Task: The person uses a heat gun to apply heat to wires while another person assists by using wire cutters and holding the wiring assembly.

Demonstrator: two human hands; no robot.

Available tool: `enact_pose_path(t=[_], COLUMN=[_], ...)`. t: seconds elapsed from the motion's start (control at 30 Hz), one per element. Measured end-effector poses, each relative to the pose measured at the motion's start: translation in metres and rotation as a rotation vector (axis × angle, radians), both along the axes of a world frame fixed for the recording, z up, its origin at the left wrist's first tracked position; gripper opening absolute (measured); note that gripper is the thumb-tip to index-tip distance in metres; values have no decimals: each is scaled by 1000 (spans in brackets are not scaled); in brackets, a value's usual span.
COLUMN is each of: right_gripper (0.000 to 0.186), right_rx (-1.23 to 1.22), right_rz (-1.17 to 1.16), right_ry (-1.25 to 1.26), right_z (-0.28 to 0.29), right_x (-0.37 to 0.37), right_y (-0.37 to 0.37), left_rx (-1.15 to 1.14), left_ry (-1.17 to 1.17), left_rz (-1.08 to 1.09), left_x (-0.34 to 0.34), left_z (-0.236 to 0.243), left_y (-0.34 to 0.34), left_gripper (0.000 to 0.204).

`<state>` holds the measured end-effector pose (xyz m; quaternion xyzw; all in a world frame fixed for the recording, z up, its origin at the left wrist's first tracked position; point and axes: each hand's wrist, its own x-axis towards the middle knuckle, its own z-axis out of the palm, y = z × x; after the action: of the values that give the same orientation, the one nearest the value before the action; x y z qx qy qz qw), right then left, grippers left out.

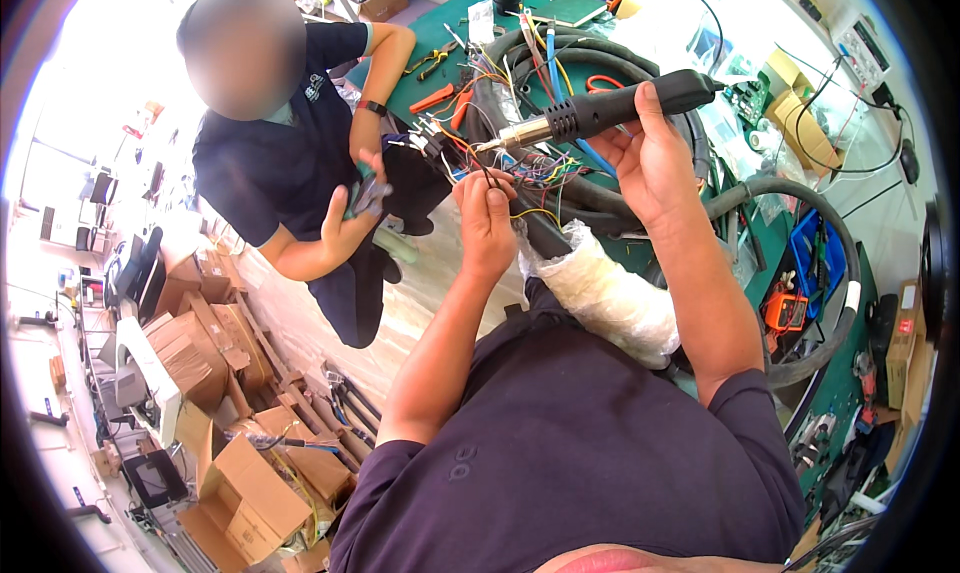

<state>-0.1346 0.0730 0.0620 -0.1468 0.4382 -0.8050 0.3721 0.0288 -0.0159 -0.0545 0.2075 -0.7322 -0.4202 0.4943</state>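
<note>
My right hand [648, 158] grips a black hot-air tool [640, 108] with a metal nozzle pointing left. Its tip is close above my left hand [485, 223], whose closed fingers hold thin dark wires [492, 181]. Just up-left of that hand is a bundle of coloured wires with a black-and-white connector [435, 138]. Below my hands a thick dark cable end emerges from a roll wrapped in pale plastic film [600, 283]. A large coil of thick black cable [620, 63] lies behind them on the green tabletop [425, 43].
A co-worker [290, 173] at the left holds something small and greenish in their hands. Pliers [432, 61], red scissors [605, 83], a blue tray [810, 253] and an orange meter [785, 311] lie on the table. Cardboard boxes [195, 358] crowd the floor at the lower left.
</note>
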Motion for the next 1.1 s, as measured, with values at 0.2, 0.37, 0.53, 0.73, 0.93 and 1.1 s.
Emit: enact_pose_path(t=[0.2, 0.37, 0.53, 0.73, 0.93, 1.1], right_gripper=[37, 34, 38, 37, 26, 41], right_rx=[-7, -7, -30, -57, -80, 41], right_rz=[-3, -85, -104, -81, -206, -383], right_ry=[-12, -23, -38, -11, -83, -220], right_z=[0, -2, -4, 2, -11, -14], right_x=[-7, -16, -19, -22, -50, -64], right_y=[7, 16, 19, 29, 67, 88], left_rx=[-173, -255, -289, -254, -196, 294], left_ry=[-108, -167, -177, -57, -117, -81], left_rz=[71, 141, 149, 101, 194, 236], left_x=[1, 0, -2, 7, 41, 79], left_z=[5, 1, 4, 6, 4, -15], left_y=[-1, -3, -3, -3, 9, 17], left_gripper=[15, 7, 6, 18, 45, 37])
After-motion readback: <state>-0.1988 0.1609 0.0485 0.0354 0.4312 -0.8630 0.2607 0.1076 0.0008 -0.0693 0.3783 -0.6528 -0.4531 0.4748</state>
